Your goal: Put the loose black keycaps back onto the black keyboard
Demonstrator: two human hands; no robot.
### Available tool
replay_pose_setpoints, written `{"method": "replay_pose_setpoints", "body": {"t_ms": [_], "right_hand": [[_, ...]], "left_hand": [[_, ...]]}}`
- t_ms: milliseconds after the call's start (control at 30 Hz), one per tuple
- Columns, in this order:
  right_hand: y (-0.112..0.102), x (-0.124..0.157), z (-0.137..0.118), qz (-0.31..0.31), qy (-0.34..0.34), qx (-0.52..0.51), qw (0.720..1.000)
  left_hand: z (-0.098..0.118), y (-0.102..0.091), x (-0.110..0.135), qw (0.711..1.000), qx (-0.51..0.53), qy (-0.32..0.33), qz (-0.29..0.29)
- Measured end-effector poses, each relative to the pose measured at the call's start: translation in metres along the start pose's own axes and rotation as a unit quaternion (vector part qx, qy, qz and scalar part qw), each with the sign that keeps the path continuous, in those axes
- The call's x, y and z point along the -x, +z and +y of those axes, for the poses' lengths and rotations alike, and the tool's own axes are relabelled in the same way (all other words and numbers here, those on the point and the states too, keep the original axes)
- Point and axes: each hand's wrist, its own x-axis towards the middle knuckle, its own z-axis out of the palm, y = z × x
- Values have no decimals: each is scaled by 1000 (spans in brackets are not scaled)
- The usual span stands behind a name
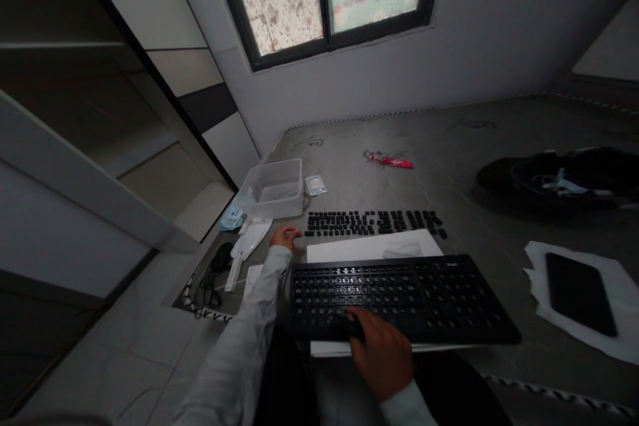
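Observation:
A black keyboard (399, 299) with its keycaps off lies in front of me on a white flat stack (374, 246). At its near edge my right hand (382, 353) is closed on a dark, long piece (347, 329) that looks like a space bar keycap; its edges blend into the keyboard. My left hand (286, 237) rests beyond the keyboard's left corner, fingers partly curled and apart, with nothing visible in them. Just to the right of it, loose black keycaps (339, 223) are laid out in rows on the grey surface.
A clear plastic box (274, 190) stands at the left, beside a small white packet (315, 185). A mouse (222, 256) with its cable lies at the left edge. Farther back is a red item (392, 161). On the right are a black phone-like slab (582, 293) and a dark bag-like object (559, 180).

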Motion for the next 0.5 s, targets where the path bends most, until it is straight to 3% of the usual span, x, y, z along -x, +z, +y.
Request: {"method": "replay_pose_setpoints", "body": {"t_ms": [133, 233, 333, 433, 500], "right_hand": [[-13, 1, 3, 8, 22, -6, 1000], [-37, 1, 21, 69, 97, 37, 992], [-71, 0, 49, 164, 204, 79, 962], [-99, 6, 79, 257, 332, 116, 900], [-108, 15, 97, 267, 383, 115, 876]], "left_hand": [[-15, -29, 71, 999, 45, 9, 23], [-39, -39, 125, 994, 39, 12, 103], [-60, -29, 172, 988, 37, -6, 149], [-70, -4, 208, 985, 112, -38, 129], [-72, 10, 225, 982, 157, -61, 87]]}}
